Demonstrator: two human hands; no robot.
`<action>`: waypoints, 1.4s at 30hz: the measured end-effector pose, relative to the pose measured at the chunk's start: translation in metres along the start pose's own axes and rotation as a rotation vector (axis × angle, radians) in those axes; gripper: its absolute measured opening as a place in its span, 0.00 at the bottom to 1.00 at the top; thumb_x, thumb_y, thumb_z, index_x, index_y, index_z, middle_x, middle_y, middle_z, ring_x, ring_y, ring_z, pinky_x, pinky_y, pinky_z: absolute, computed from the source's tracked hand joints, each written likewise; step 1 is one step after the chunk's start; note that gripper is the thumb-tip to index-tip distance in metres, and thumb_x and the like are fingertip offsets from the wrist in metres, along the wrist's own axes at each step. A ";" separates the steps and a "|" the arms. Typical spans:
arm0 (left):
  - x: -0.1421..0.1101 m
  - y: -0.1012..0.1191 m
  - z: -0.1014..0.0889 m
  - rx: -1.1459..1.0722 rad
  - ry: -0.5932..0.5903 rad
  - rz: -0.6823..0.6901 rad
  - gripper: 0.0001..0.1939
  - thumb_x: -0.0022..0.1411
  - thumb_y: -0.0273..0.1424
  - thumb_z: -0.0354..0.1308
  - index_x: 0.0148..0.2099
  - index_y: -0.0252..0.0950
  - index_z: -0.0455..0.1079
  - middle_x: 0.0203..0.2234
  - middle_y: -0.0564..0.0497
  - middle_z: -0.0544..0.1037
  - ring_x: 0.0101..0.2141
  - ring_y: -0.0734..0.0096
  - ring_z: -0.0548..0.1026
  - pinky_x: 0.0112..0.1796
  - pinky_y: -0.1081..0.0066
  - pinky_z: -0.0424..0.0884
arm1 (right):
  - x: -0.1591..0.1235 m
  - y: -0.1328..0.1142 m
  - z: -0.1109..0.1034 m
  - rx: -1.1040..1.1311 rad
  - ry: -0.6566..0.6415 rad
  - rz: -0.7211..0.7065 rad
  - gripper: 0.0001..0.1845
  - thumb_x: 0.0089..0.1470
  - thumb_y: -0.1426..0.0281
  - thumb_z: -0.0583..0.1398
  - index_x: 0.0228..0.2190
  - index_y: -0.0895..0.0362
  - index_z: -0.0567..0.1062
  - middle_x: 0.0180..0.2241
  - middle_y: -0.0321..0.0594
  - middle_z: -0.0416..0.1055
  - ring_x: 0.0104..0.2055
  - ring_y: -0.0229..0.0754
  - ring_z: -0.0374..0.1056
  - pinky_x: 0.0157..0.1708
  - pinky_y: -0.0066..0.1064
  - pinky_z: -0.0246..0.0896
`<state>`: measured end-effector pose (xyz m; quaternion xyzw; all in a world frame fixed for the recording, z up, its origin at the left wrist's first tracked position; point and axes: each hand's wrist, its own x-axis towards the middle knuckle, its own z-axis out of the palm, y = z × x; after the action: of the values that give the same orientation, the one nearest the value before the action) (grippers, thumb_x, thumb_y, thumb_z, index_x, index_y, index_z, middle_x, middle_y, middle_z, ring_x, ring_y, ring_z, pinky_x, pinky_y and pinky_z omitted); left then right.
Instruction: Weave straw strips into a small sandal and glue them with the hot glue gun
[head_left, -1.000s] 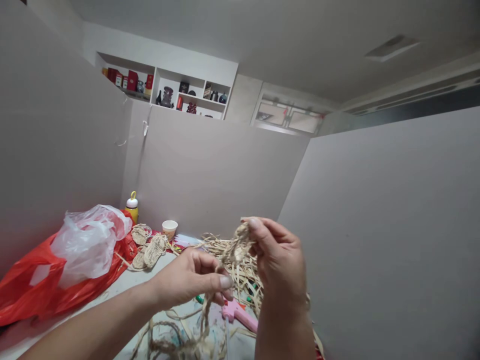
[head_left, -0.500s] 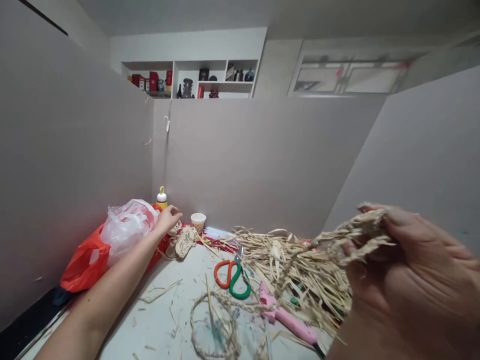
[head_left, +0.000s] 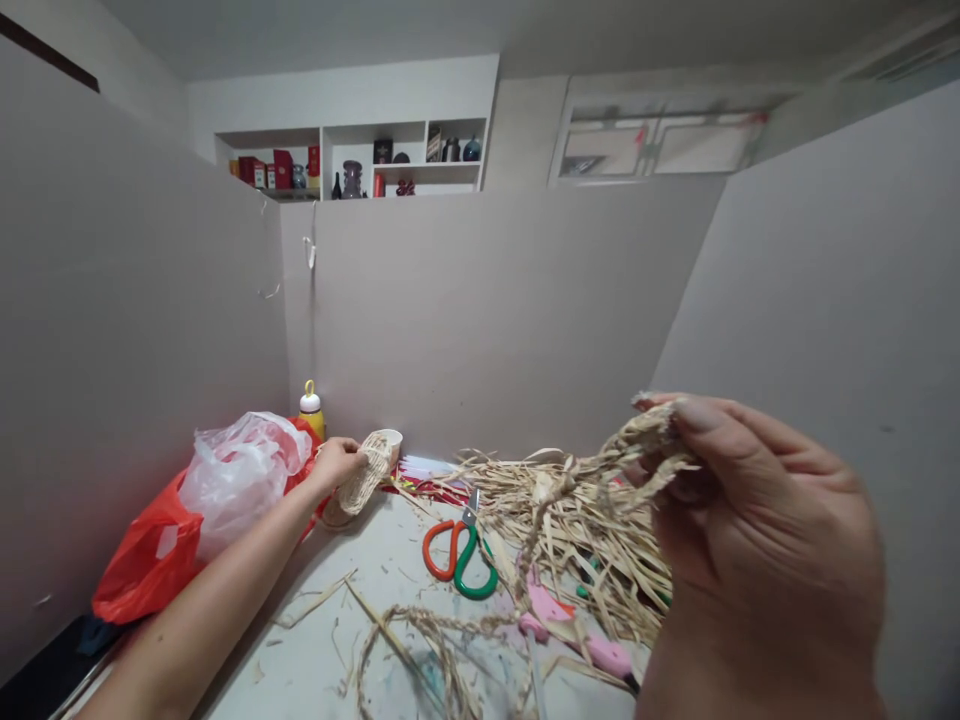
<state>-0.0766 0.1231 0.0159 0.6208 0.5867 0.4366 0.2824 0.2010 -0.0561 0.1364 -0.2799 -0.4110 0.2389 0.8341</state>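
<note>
My left hand (head_left: pixel 341 462) reaches out to the far left and pinches a small woven straw sole (head_left: pixel 364 474), oval and raised at a slant in front of a paper cup (head_left: pixel 393 440). Close on the right, my right hand (head_left: pixel 765 540) is closed on the end of a braided straw cord (head_left: pixel 540 525), between thumb and fingers. From there the cord runs down to the table, where more of it lies in a loose loop (head_left: pixel 405 620). Scissors (head_left: pixel 461 560) with one orange and one green handle lie mid-table. Beside the cord rests a pink glue gun (head_left: pixel 577 630), partly covered by straw.
A heap of loose dry straw (head_left: pixel 592 530) covers the table's back right. At left stand red and white plastic bags (head_left: pixel 247 480) and a yellow bottle (head_left: pixel 310 412). Grey partitions (head_left: pixel 465 320) rise behind and at both sides. Straw scraps dot the white tabletop (head_left: pixel 300 640).
My left hand has taken hold of the woven straw sole and lifted it upright. The view has shifted to the right; my right hand still holds the braided cord.
</note>
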 end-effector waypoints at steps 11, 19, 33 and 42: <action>-0.095 0.100 0.006 -0.629 -0.114 0.277 0.17 0.54 0.42 0.64 0.41 0.37 0.68 0.22 0.57 0.71 0.22 0.78 0.65 0.25 0.78 0.62 | 0.007 0.002 -0.015 0.085 -0.267 0.201 0.14 0.30 0.61 0.75 0.21 0.54 0.82 0.17 0.36 0.72 0.15 0.31 0.61 0.14 0.22 0.58; -0.146 0.125 0.006 -0.847 -0.274 0.434 0.13 0.53 0.35 0.68 0.39 0.34 0.74 0.29 0.50 0.78 0.29 0.74 0.70 0.31 0.77 0.66 | -0.002 0.000 -0.024 0.175 -0.596 0.134 0.13 0.43 0.60 0.70 0.19 0.56 0.80 0.16 0.31 0.58 0.15 0.29 0.49 0.14 0.24 0.44; -0.156 0.113 0.010 -0.709 -0.258 0.433 0.11 0.54 0.35 0.67 0.39 0.37 0.75 0.29 0.50 0.76 0.29 0.70 0.71 0.31 0.73 0.66 | -0.007 -0.008 -0.026 0.197 -0.642 0.191 0.10 0.42 0.60 0.69 0.18 0.51 0.79 0.16 0.33 0.63 0.17 0.35 0.57 0.21 0.30 0.59; -0.157 0.115 0.007 -0.560 -0.126 0.497 0.08 0.57 0.34 0.63 0.38 0.36 0.75 0.30 0.48 0.79 0.30 0.68 0.73 0.32 0.72 0.69 | -0.015 -0.010 -0.026 0.221 -0.726 0.167 0.09 0.45 0.60 0.69 0.21 0.51 0.81 0.18 0.35 0.64 0.21 0.40 0.66 0.28 0.38 0.69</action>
<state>-0.0046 -0.0461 0.0786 0.6686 0.2575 0.5962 0.3622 0.2158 -0.0797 0.1220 -0.1180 -0.6270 0.4321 0.6373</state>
